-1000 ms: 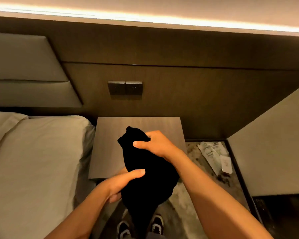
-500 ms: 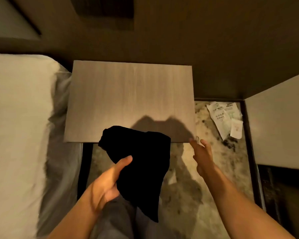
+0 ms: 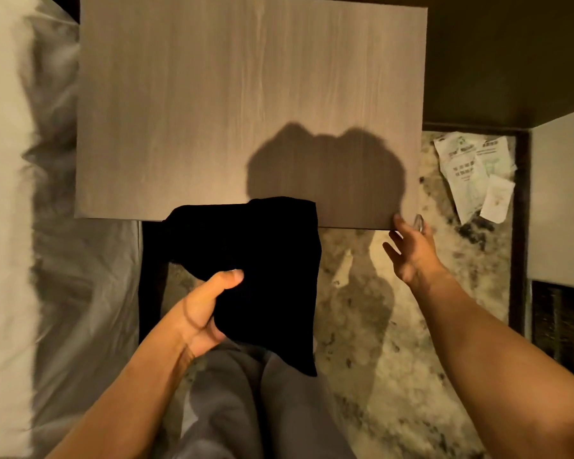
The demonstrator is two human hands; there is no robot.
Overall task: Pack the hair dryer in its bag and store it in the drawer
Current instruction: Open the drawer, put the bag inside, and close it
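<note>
A black cloth bag [image 3: 262,260] hangs in front of the nightstand's front edge, bulging near its top; whatever is inside is hidden. My left hand [image 3: 203,313] grips the bag from the left, thumb pressed on its front. My right hand [image 3: 408,246] is empty, fingers spread, fingertips touching the front right corner of the wooden nightstand top [image 3: 246,94]. The drawer front lies under the top and is out of sight.
A bed with white bedding [image 3: 14,193] lies along the left. Crumpled paper wrappers [image 3: 474,173] lie on the mottled floor at the right, beside a dark-framed pale panel [image 3: 560,200]. My grey-trousered legs [image 3: 246,409] stand below the bag.
My right hand let go of the bag and moved to the nightstand's front right corner. The view tilted down and closer; the left hand alone holds the bag.
</note>
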